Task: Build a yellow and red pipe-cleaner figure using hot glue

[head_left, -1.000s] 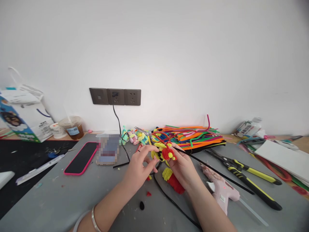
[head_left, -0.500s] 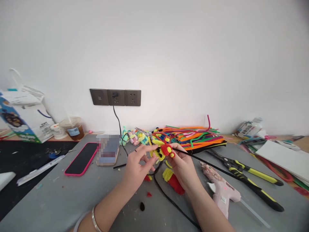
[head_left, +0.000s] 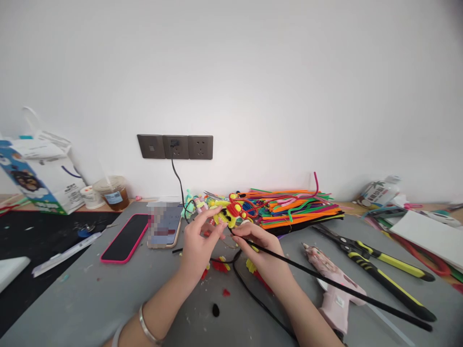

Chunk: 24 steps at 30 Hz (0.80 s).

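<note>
My left hand [head_left: 198, 246] pinches a small fuzzy figure [head_left: 235, 209] made of yellow, red and black pipe cleaner, with yellow balls on its red part. Close beside it, my right hand [head_left: 265, 255] grips a long black pipe cleaner [head_left: 333, 281] between thumb and fingers. Its near end meets the figure's underside; whether it is attached, I cannot tell. The rest slants down to the right over the glue gun. Under my hands lie red and yellow fuzzy pieces [head_left: 221, 264], partly hidden, and a small black oval piece [head_left: 216, 310].
A bundle of coloured pipe cleaners [head_left: 300, 212] lies by the wall. On the right are a pink glue gun [head_left: 340, 294] and yellow-black pliers [head_left: 387, 270]. Two phones, one in a pink case [head_left: 125, 239], and a drink cup [head_left: 114, 193] stand left. A black cord [head_left: 258, 300] crosses the mat.
My right hand has let go of the figure's red end and now grips the black pipe cleaner, which has swung down. The figure has shifted left and up in my left hand.
</note>
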Each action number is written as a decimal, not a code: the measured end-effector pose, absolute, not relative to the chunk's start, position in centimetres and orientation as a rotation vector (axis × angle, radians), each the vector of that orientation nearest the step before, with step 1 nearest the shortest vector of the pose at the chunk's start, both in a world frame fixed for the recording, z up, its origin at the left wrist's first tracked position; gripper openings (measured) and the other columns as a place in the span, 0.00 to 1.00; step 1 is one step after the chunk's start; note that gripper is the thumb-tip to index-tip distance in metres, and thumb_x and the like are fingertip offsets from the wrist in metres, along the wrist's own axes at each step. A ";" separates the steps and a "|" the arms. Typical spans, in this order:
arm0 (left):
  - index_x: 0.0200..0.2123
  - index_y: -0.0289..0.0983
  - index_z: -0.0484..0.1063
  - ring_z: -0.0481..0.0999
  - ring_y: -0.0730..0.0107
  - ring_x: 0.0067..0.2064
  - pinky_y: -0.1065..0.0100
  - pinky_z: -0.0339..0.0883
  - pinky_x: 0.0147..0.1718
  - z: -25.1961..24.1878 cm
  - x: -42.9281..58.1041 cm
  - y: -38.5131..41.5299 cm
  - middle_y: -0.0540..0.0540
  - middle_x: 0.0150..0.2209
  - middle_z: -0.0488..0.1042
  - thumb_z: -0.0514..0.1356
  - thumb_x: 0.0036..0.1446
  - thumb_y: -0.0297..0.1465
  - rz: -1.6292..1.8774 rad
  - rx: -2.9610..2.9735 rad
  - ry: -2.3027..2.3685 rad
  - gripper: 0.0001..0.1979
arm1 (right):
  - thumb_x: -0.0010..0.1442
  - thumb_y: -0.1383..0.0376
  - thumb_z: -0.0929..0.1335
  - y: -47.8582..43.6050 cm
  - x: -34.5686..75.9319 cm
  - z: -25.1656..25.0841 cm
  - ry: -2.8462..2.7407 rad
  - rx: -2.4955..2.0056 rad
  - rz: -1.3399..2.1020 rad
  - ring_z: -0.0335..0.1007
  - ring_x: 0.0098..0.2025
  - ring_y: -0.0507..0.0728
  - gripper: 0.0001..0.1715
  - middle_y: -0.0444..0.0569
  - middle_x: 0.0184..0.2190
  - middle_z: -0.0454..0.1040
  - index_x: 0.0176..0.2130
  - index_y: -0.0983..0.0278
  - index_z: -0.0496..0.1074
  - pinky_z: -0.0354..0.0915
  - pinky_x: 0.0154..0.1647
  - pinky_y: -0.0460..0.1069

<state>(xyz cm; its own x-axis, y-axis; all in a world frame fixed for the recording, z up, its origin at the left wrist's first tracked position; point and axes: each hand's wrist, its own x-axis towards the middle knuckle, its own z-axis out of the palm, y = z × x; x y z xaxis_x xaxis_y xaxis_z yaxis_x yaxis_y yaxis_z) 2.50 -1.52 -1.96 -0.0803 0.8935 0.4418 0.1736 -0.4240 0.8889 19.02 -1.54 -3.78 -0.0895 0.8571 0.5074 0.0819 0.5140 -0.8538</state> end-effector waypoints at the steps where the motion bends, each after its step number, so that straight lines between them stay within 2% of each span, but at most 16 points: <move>1: 0.47 0.39 0.78 0.82 0.66 0.26 0.70 0.73 0.28 -2.0 2.5 -1.5 0.49 0.30 0.82 0.65 0.58 0.35 1.562 1.617 1.175 0.14 | 0.59 0.65 0.73 -1.6 19.0 -3.8 -1.579 -0.832 0.768 0.75 0.33 0.56 0.05 0.48 0.30 0.78 0.30 0.60 0.75 0.70 0.35 0.49; 4: 0.48 0.39 0.78 0.82 0.67 0.27 0.69 0.73 0.32 -2.1 2.3 -1.5 0.49 0.30 0.83 0.65 0.58 0.34 1.565 1.668 1.199 0.14 | 0.60 0.66 0.71 -1.8 19.0 -3.7 -1.664 -0.838 0.750 0.73 0.33 0.55 0.05 0.47 0.30 0.76 0.31 0.61 0.74 0.68 0.36 0.49; 9: 0.49 0.40 0.78 0.81 0.68 0.27 0.68 0.73 0.32 -2.0 2.2 -1.5 0.50 0.28 0.82 0.64 0.58 0.32 1.588 1.750 1.215 0.14 | 0.60 0.66 0.72 -1.9 19.0 -3.7 -1.618 -0.843 0.776 0.75 0.34 0.55 0.01 0.47 0.31 0.79 0.34 0.60 0.77 0.70 0.36 0.48; 17: 0.52 0.43 0.78 0.79 0.73 0.27 0.70 0.73 0.30 -2.0 2.2 -1.5 0.49 0.37 0.81 0.65 0.58 0.30 1.629 1.860 1.220 0.18 | 0.57 0.64 0.74 -1.8 19.0 -3.5 -1.481 -0.839 0.832 0.78 0.32 0.55 0.03 0.47 0.29 0.80 0.31 0.60 0.78 0.74 0.34 0.47; 24: 0.50 0.41 0.77 0.79 0.74 0.27 0.74 0.72 0.28 -2.0 2.1 -1.5 0.51 0.32 0.81 0.67 0.56 0.28 1.653 1.875 1.233 0.17 | 0.57 0.61 0.74 -1.9 19.0 -3.3 -1.433 -0.897 0.864 0.79 0.33 0.56 0.06 0.48 0.29 0.81 0.30 0.61 0.77 0.74 0.36 0.47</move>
